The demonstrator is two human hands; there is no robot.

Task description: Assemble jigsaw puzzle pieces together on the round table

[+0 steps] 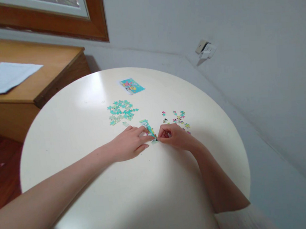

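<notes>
On a round cream table (95, 189) lies a short strip of joined puzzle pieces (147, 125). My left hand (130, 142) rests flat beside it, fingers stretched out and pressing on the strip's near end. My right hand (174, 135) is curled in a pinch at that same end, holding a small puzzle piece I can barely see. A pile of teal loose pieces (121, 111) lies behind my left hand. Several pink and multicoloured loose pieces (178, 117) are scattered behind my right hand.
A small picture card (131, 85) lies at the table's far side. A wooden desk (46, 77) with a white paper (4, 76) stands at the left. A framed picture (55, 12) hangs above it. The grey wall (242, 33) carries a white socket (205, 49).
</notes>
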